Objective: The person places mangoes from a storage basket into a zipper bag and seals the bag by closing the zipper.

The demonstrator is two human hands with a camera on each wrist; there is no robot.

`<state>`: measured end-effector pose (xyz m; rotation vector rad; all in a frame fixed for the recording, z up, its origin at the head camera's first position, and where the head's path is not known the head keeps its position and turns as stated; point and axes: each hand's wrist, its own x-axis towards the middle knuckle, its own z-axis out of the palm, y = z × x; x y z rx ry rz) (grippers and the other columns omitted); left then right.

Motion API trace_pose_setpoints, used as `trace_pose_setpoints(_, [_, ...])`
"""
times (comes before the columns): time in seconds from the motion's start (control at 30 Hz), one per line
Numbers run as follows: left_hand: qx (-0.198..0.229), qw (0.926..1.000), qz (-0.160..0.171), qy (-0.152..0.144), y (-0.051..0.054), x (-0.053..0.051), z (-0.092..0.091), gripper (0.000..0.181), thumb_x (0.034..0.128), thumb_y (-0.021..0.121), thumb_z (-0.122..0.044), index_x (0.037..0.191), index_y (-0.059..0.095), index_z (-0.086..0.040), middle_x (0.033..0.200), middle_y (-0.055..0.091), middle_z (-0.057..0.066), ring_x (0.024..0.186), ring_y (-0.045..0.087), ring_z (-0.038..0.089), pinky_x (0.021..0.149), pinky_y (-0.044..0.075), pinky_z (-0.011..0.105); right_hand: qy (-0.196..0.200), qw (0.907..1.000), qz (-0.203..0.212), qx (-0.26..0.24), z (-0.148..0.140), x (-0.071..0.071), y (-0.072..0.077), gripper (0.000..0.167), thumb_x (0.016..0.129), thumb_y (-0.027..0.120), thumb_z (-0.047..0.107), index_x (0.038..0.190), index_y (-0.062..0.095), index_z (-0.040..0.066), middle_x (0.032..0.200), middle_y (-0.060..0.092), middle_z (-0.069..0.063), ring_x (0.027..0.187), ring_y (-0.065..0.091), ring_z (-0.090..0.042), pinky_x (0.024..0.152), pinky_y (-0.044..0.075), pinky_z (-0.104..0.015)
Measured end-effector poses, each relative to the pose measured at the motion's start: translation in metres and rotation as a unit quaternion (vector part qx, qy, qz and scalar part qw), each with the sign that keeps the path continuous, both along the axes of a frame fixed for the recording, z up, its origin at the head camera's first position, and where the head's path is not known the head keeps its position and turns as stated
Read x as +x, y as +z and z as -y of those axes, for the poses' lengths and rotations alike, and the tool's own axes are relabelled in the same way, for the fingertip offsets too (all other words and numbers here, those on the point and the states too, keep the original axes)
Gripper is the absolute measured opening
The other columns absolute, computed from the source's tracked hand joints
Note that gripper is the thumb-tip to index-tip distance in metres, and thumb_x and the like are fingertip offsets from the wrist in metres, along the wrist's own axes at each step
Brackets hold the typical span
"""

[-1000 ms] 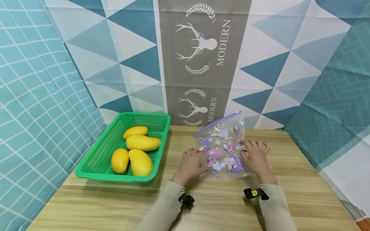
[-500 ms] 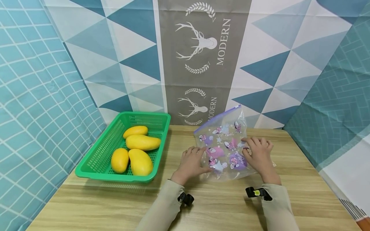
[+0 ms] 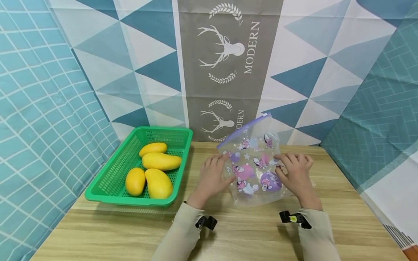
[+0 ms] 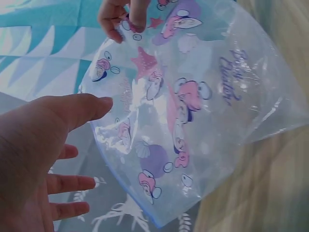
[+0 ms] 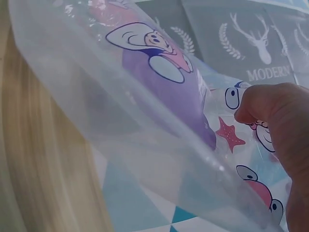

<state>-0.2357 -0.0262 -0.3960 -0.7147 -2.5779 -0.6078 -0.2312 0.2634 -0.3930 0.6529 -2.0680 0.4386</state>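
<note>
A clear zip bag point(image 3: 253, 165) with pink and purple cartoon prints stands tilted above the wooden table, its purple slider strip point(image 3: 243, 130) slanting at the top. My right hand point(image 3: 295, 172) pinches the bag's right side between thumb and fingers. That thumb point(image 5: 263, 104) presses on the printed plastic in the right wrist view. On the bag's left side is my left hand point(image 3: 210, 177), thumb and fingers spread apart. In the left wrist view the left hand point(image 4: 43, 140) lies beside the bag point(image 4: 193, 116) with nothing gripped; whether its thumb touches the plastic is unclear.
To the left stands a green plastic basket point(image 3: 102, 181) holding several yellow mangoes point(image 3: 161, 161). The wooden table point(image 3: 241, 235) runs back to a patterned wall covering point(image 3: 225, 87). Black wrist straps point(image 3: 207, 222) sit on both sleeves.
The bag has risen and its top edge has tilted further up. My right hand has shifted slightly right with it. The left hand has moved a little left and up, its fingers spreading from the bag.
</note>
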Motion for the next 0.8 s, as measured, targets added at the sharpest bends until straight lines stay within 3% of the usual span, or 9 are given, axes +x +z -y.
trace_pose_setpoints(0.2, [0.030, 0.9977, -0.060, 0.008, 0.011, -0.001, 0.002, 0.068, 0.0880, 0.073, -0.038, 0.142, 0.049, -0.004, 0.134, 0.055, 0.021, 0.126, 0.048, 0.042, 0.099, 0.040, 0.060, 0.006, 0.9997, -0.023, -0.001, 0.004, 0.003, 0.007, 0.023, 0.081, 0.057, 0.009, 0.100, 0.068, 0.003, 0.091, 0.061, -0.018, 0.084, 0.044, -0.043, 0.084, 0.017, -0.071])
trace_pose_setpoints(0.4, [0.039, 0.9938, -0.103, 0.015, 0.025, -0.008, 0.002, 0.069, 0.0864, 0.074, -0.039, 0.140, 0.049, -0.002, 0.130, 0.056, 0.021, 0.122, 0.051, 0.041, 0.093, 0.045, 0.057, 0.015, 0.9995, -0.028, 0.007, 0.007, 0.006, 0.012, 0.023, 0.084, 0.054, 0.014, 0.099, 0.068, 0.003, 0.089, 0.060, -0.017, 0.084, 0.044, -0.043, 0.084, 0.016, -0.070])
trace_pose_setpoints(0.6, [0.052, 0.9917, -0.117, 0.015, 0.038, -0.019, 0.001, 0.068, 0.0875, 0.072, -0.040, 0.139, 0.049, -0.002, 0.129, 0.055, 0.020, 0.123, 0.050, 0.039, 0.092, 0.046, 0.056, 0.022, 0.9991, -0.036, 0.006, 0.009, 0.009, 0.015, 0.024, 0.084, 0.054, 0.015, 0.099, 0.068, 0.003, 0.089, 0.060, -0.017, 0.085, 0.043, -0.042, 0.083, 0.016, -0.070])
trace_pose_setpoints(0.8, [0.062, 0.9924, -0.105, 0.021, 0.049, -0.025, -0.003, 0.070, 0.0893, 0.069, -0.041, 0.144, 0.046, -0.005, 0.132, 0.054, 0.019, 0.125, 0.047, 0.038, 0.095, 0.044, 0.056, 0.042, 0.9974, -0.058, -0.009, 0.011, 0.009, 0.017, 0.025, 0.083, 0.055, 0.015, 0.099, 0.070, 0.002, 0.089, 0.061, -0.017, 0.086, 0.044, -0.045, 0.081, 0.014, -0.069])
